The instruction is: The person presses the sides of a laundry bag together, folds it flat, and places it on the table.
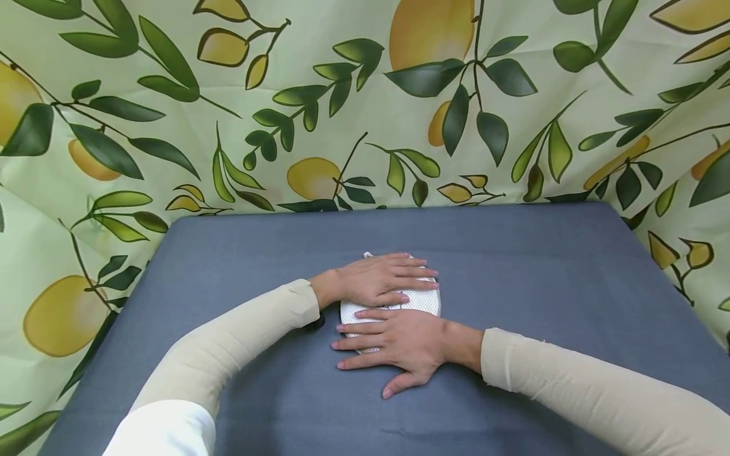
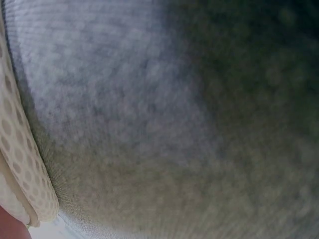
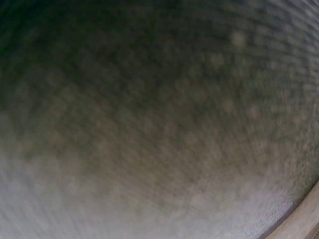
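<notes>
A rounded white mesh-fabric piece lies on the grey-blue table, with a small loop at its upper left edge and faint dark marks in its middle. My left hand rests flat across its far part, fingers straight and pointing right. Over the near part lies my right hand, fingers spread to the left and thumb on the table side. The two hands cover much of the fabric. In the left wrist view, the thick honeycomb mesh edge shows close up at the left.
Grey-blue cloth covers the table. A curtain printed with lemons and leaves hangs behind and at both sides. A small dark object shows beneath the left wrist. The right wrist view holds mostly blurred table cloth.
</notes>
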Motion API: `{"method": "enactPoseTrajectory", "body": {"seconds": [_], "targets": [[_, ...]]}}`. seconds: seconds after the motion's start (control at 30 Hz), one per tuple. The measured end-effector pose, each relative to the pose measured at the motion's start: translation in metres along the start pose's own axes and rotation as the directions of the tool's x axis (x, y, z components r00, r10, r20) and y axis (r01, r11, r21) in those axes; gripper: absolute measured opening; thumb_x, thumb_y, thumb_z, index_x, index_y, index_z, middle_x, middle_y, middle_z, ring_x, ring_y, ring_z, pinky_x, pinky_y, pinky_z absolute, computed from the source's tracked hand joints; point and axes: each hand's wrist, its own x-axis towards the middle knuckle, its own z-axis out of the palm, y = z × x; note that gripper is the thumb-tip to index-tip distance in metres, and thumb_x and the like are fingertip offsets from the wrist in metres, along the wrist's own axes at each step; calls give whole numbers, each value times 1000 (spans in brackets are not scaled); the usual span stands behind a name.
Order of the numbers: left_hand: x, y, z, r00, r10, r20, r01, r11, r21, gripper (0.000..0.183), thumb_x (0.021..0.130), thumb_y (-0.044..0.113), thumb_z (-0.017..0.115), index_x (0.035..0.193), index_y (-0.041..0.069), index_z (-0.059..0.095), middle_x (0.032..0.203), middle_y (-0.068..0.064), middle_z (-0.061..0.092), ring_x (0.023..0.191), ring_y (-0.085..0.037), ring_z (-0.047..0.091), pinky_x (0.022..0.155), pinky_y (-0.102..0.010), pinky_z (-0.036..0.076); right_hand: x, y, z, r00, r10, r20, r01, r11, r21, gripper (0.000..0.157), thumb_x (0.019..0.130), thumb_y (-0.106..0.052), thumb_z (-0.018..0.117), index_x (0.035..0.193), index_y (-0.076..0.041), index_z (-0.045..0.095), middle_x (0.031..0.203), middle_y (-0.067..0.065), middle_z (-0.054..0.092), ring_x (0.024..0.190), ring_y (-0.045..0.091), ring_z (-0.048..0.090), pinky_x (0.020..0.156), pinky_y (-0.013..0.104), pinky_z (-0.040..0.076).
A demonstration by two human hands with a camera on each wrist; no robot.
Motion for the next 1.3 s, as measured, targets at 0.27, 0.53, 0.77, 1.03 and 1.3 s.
{"method": "enactPoseTrajectory", "body": {"seconds": [0.27,0.53,0.77,1.03,1.3], "targets": [[1,-3,2,1000,7,-1,-7,1000,-27,50,103,33,36,151,18,31,156,1,24,143,-18,16,115,-37,8,-1,4,2,999,-34,-37,33,999,-2,72,94,-62,37,152,-20,30,157,5,21,144,26,13,114,43,13],[-1,-1,0,1000,13,-17,-14,997,-80,50,103,31,36,150,17,33,156,-2,26,143,-20,19,114,-38,11,1,5,2,997,-61,-53,61,998,-10,70,94,-60,39,151,-20,31,157,4,22,144,26,14,114,43,14],[0,-1,-2,1000,-28,-5,27,992,-125,49,104,31,34,151,18,31,156,-1,24,144,-23,12,115,-38,4,-1,7,1,996,-67,-54,66,998,-21,67,96,-58,38,151,-19,32,156,5,23,144,27,14,114,43,14],[-14,1,-25,945,-168,-279,147,985,-93,50,103,25,34,150,7,32,156,-8,25,144,-24,12,115,-42,7,-2,-1,-9,995,-12,-98,-2,989,-149,59,100,-48,39,148,-15,37,154,8,28,142,24,21,113,45,17],[-53,38,-48,783,-374,-497,372,922,-107,55,104,33,32,148,1,31,155,-13,25,143,-27,15,114,-45,12,-20,-21,-34,914,266,-305,-311,944,-110,53,102,-43,37,142,-10,46,151,11,33,139,28,28,110,49,23]]}}
